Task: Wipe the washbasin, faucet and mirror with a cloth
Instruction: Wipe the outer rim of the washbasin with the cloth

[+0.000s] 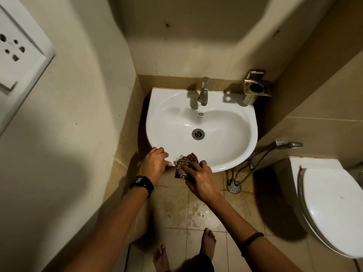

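A white washbasin (225,138) hangs on the tiled back wall, with a metal drain at its centre. A chrome faucet (203,91) stands at its back rim. My right hand (198,177) presses a dark patterned cloth (184,165) against the basin's front rim. My left hand (155,163), with a black watch on the wrist, grips the front-left edge of the basin beside the cloth. No mirror is in view.
A metal holder (255,85) is fixed to the wall at the basin's back right. A white toilet (332,203) with its lid down stands at right, with a hand-spray hose (275,150) beside it. A floor drain (233,186) and wet tiles lie below. A socket plate (17,50) is on the left wall.
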